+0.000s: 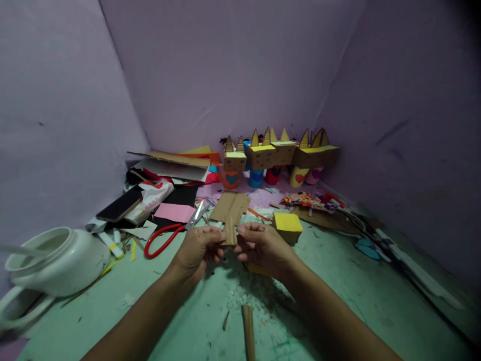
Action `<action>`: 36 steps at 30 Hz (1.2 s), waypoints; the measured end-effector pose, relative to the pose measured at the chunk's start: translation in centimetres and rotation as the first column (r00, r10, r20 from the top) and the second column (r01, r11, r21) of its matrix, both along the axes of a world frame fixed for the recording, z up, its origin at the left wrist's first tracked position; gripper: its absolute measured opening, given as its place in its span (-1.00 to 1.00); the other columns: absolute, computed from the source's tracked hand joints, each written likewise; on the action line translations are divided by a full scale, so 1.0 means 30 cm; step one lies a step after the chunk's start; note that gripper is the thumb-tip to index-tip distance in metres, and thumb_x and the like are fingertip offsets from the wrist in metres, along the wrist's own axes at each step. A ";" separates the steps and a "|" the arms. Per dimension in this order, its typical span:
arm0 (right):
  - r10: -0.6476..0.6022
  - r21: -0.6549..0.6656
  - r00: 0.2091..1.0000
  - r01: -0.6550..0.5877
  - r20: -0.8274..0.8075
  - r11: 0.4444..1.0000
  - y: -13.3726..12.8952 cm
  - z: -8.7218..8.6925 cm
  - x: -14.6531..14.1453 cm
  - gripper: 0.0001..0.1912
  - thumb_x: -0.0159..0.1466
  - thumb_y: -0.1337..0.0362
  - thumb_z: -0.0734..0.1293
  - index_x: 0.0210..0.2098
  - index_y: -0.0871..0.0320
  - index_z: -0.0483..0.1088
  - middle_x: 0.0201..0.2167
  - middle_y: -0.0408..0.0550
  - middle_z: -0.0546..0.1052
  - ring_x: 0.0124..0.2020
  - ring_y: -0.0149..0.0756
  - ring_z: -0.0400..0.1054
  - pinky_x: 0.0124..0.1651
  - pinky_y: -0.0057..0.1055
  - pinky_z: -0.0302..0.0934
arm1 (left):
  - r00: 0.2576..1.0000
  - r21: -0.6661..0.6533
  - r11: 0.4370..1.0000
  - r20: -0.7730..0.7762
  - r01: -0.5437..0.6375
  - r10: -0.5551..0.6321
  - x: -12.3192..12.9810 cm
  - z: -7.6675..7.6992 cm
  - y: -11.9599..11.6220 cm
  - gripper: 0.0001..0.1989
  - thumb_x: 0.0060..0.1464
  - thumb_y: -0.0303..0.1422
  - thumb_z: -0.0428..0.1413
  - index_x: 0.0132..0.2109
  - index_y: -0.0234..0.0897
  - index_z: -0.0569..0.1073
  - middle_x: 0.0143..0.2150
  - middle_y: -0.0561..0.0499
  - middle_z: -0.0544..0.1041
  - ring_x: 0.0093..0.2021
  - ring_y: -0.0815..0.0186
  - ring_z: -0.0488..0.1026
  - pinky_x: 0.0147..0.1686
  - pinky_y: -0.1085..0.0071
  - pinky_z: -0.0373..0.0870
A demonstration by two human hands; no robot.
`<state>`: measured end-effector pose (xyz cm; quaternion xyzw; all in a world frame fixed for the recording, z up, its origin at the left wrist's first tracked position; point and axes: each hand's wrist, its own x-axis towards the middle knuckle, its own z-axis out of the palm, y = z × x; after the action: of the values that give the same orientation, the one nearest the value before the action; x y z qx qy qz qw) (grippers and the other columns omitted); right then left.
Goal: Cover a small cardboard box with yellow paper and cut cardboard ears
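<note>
A narrow brown cardboard strip (230, 231) is held up between both hands, over the middle of the table. My left hand (201, 248) pinches its left edge between thumb and fingers. On the strip's right edge, my right hand (263, 246) has its thumb and fingers closed. Behind the strip lies a flat piece of brown cardboard (233, 203). A small box with a yellow top (287, 222) sits just beyond my right hand. Nearer to me, another brown strip (248, 331) lies on the green table.
Red-handled scissors (164, 241), pink paper (175, 212) and a dark phone (119, 203) lie to the left. A white pot (71, 263) stands at far left. Cardboard figures with pointed ears (262, 157) line the back. Cables and a colourful cloth (308, 200) are at right.
</note>
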<state>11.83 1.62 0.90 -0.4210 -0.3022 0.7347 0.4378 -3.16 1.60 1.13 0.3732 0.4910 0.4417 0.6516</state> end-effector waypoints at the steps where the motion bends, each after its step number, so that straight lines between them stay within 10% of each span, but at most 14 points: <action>1: 0.018 -0.008 1.000 -0.018 -0.015 1.000 0.001 0.001 0.003 -0.85 -0.06 0.34 0.43 -0.53 0.24 0.37 -0.68 -0.16 0.45 -0.66 -0.43 0.39 -0.65 -0.59 0.30 | 1.000 -0.003 1.000 0.000 0.002 -0.002 0.000 0.003 0.000 -0.82 -0.37 -0.38 0.20 -0.54 -0.39 0.38 -0.70 0.12 0.35 -0.73 0.51 0.24 -0.77 0.61 0.10; 13: -0.024 0.020 0.998 0.023 0.063 1.000 0.004 0.007 -0.006 -0.81 -0.16 0.40 0.45 -0.55 0.24 0.37 -0.73 -0.20 0.44 -0.69 -0.40 0.37 -0.62 -0.52 0.32 | 0.999 0.029 0.999 -0.033 0.041 -0.040 0.007 -0.002 -0.011 -0.81 -0.31 -0.35 0.20 -0.51 -0.41 0.41 -0.67 0.07 0.38 -0.71 0.50 0.26 -0.74 0.61 0.13; 36: -0.116 0.515 0.980 0.018 0.159 0.857 -0.021 0.009 0.001 -0.86 -0.08 0.27 0.42 -0.58 0.23 0.45 -0.64 -0.15 0.42 -0.57 -0.39 0.24 -0.45 -0.47 0.12 | 0.886 0.448 0.873 -0.461 0.193 0.041 0.025 0.036 -0.074 -0.84 -0.12 -0.33 0.10 -0.54 -0.35 0.39 -0.61 0.10 0.28 -0.57 0.43 0.18 -0.59 0.52 0.09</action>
<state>11.88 0.98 1.16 -0.3663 -0.5103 0.5704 0.5293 -2.39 -0.61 2.22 0.6361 0.4891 0.4226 0.4215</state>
